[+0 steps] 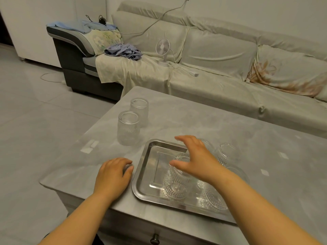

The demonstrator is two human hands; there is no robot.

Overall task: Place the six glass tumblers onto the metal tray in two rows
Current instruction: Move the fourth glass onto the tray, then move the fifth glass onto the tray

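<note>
A metal tray (144, 175) lies on the grey table near its front edge. A ribbed glass tumbler (174, 183) stands in the tray's middle, and another tumbler (214, 198) sits to its right, partly behind my right forearm. A further tumbler (227, 153) stands at the tray's far right. Two tumblers stand off the tray at the table's left: a near tumbler (128, 129) and a far tumbler (139, 108). My right hand (196, 158) hovers over the tray with fingers spread, holding nothing. My left hand (113, 175) rests palm down on the table, just left of the tray.
The grey table (230, 129) ends at a left corner near the two loose tumblers. A drawer knob (154, 239) shows below the front edge. A covered sofa (212, 68) with a small white fan (162, 50) stands behind the table.
</note>
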